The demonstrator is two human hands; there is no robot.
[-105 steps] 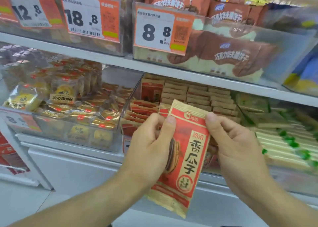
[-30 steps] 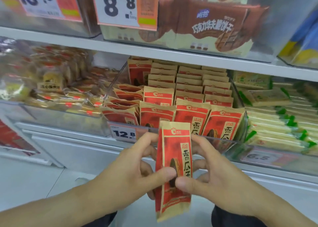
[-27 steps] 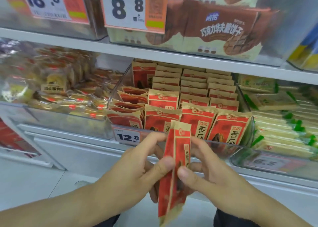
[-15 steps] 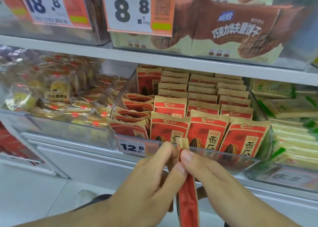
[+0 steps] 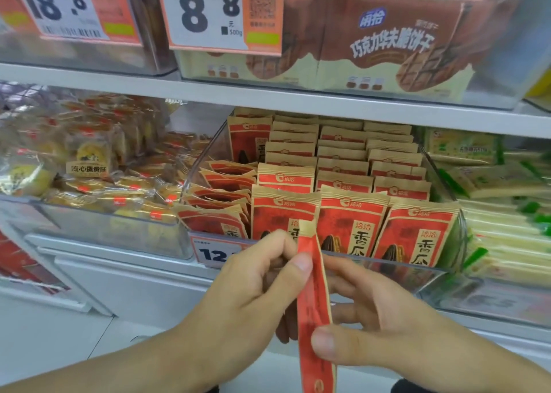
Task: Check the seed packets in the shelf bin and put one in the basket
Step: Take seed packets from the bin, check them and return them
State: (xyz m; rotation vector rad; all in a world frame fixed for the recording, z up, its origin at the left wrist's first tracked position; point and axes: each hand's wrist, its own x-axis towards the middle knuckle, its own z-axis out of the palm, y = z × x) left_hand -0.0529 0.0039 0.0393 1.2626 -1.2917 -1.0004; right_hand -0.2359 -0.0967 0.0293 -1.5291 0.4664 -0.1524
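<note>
Shop, price tags (image 5: 205,10), stocked shelf bins (image 5: 343,261), packaged snacks (image 5: 387,43)

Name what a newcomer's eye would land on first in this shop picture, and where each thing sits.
At bottom centre, the left hand and right hand pinch a red paper seed packet turned edge-on. Behind it, a clear plastic shelf bin holds rows of matching packets. Top centre hangs a big orange-and-white 8.8 price tag.

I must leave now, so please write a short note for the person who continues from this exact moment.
Left hand: pinches the seed packet near its top.
Right hand: grips the same packet lower down.
The packet is edge-on to the camera, in front of the clear shelf bin, which holds many more packets.
Done: one packet taken out.
Left: put it in the basket, which is not in view.
</note>
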